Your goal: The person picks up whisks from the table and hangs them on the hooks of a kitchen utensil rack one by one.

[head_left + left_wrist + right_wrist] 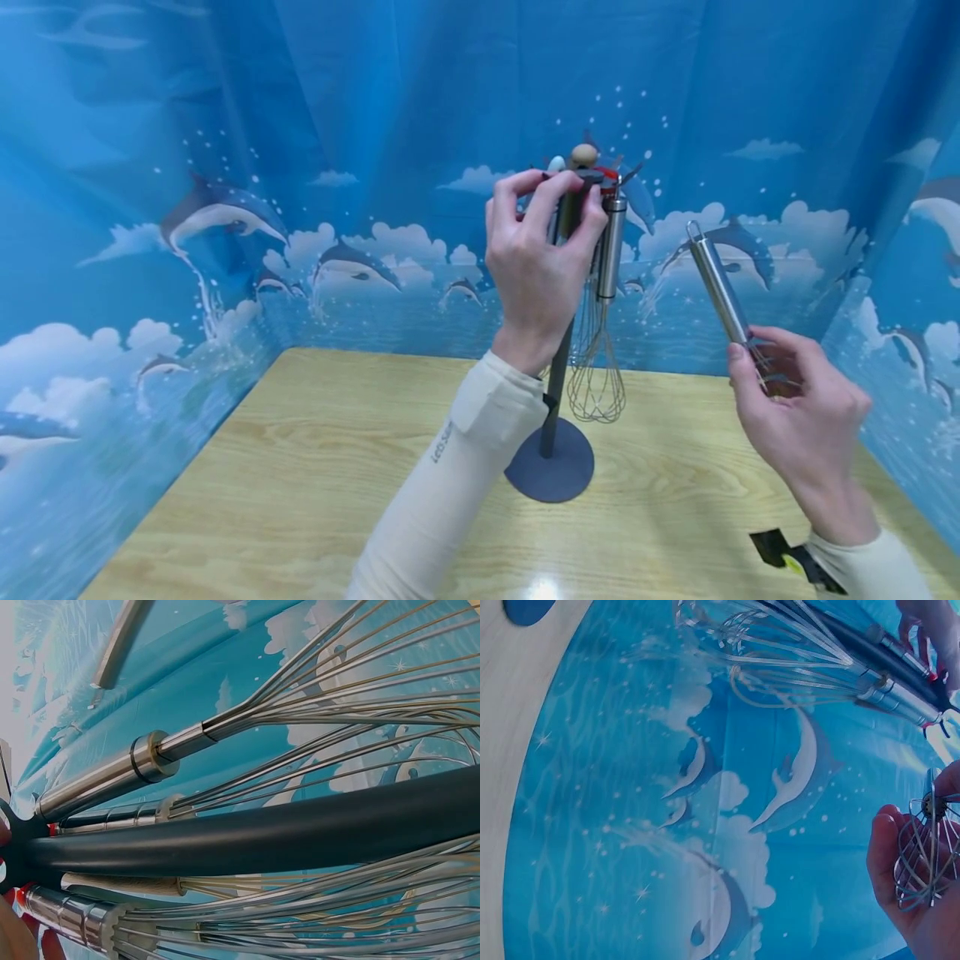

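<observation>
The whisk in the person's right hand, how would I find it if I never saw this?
Start at the wooden table and its grey stand, where whisks hang. Look right: the right hand holds the whisk by its wires, steel handle pointing up. It alone is off the stand.

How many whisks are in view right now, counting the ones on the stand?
At least 4: one in the right hand, held by its wires; the left wrist view shows three handles hanging on the stand. More may be hidden.

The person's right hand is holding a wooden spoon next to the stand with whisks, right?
Not quite. The right hand holds a small metal whisk, not a wooden spoon, beside the stand; the head view shows its steel handle, the right wrist view its wires.
</observation>
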Demonstrator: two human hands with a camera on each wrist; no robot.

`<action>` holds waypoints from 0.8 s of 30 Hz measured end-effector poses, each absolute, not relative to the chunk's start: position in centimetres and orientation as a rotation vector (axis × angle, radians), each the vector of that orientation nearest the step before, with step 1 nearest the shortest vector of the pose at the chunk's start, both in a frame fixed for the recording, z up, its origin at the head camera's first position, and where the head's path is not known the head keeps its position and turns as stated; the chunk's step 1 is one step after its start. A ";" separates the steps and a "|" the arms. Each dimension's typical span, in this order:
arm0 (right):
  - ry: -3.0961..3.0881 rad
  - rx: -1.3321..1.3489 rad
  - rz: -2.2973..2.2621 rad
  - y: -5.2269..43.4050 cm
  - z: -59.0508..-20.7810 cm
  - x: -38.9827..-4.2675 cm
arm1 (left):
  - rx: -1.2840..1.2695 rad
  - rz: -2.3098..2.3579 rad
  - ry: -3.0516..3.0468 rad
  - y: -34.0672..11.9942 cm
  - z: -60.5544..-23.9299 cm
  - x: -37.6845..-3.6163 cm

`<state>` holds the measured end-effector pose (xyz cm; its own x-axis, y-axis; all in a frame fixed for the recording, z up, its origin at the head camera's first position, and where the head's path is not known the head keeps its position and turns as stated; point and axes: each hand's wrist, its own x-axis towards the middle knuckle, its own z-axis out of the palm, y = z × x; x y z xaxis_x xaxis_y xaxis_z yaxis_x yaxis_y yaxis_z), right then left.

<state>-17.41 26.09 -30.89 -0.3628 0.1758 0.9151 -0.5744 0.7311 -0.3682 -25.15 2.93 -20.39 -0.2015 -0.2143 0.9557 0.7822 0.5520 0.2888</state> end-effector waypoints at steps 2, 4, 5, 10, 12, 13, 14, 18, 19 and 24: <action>-1.762 0.323 0.827 25.6 -30.6 -17.2 | -0.509 -0.976 -1.515 2.9 -20.4 -25.2; -1.745 0.338 0.847 25.2 -30.3 -17.1 | -0.510 -0.974 -1.515 2.9 -20.4 -25.2; -1.738 0.346 0.854 25.0 -30.1 -17.0 | -0.511 -0.974 -1.515 2.9 -20.4 -25.1; -1.704 0.378 0.886 23.8 -29.4 -16.8 | -0.512 -0.971 -1.513 2.8 -20.4 -25.2; -1.690 0.387 0.894 23.3 -29.1 -16.8 | -0.512 -0.970 -1.513 2.8 -20.4 -25.2; -1.681 0.391 0.899 23.1 -29.0 -16.9 | -0.512 -0.970 -1.512 2.8 -20.4 -25.2; -1.677 0.394 0.900 22.9 -28.9 -16.9 | -0.511 -0.971 -1.514 2.8 -20.4 -25.2; -1.643 0.414 0.926 22.1 -28.4 -17.0 | -0.510 -0.976 -1.518 2.8 -20.4 -25.2; -1.634 0.419 0.932 21.9 -28.3 -17.0 | -0.511 -0.977 -1.517 2.8 -20.4 -25.2; -1.595 0.433 0.954 21.0 -27.7 -17.1 | -0.518 -0.982 -1.518 2.9 -20.4 -25.2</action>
